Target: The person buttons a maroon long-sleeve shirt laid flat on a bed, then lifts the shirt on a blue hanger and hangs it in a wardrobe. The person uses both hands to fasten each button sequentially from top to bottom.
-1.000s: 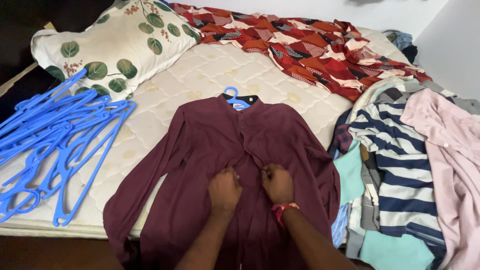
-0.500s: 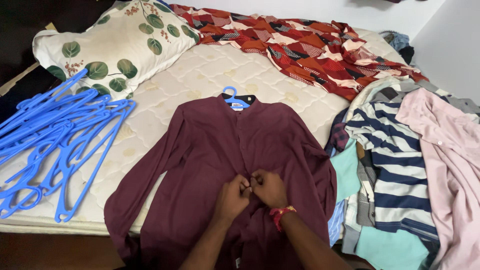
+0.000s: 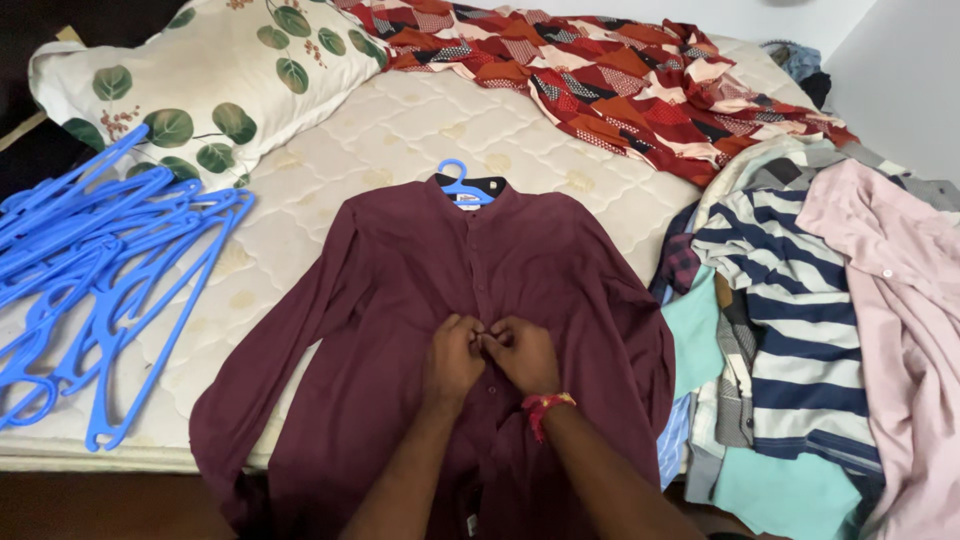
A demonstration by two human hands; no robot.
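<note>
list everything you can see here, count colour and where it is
shirt: one, maroon, long-sleeved, spread flat at the mattress's near edge
hanger: one, blue, inside the shirt, hook out at the collar
spare hangers: a heap, too tangled to count, blue, on the left
pillow: one, cream with green leaves, far left
patterned cloth: one, red, orange and cream, across the far side
clothes pile: several, striped navy and white, pink, teal, on the right
mattress: one, cream, quilted, under it all
wrist thread: one, red, right wrist
left hand, right hand: two, fingers pinched together at the shirt's front placket
</note>
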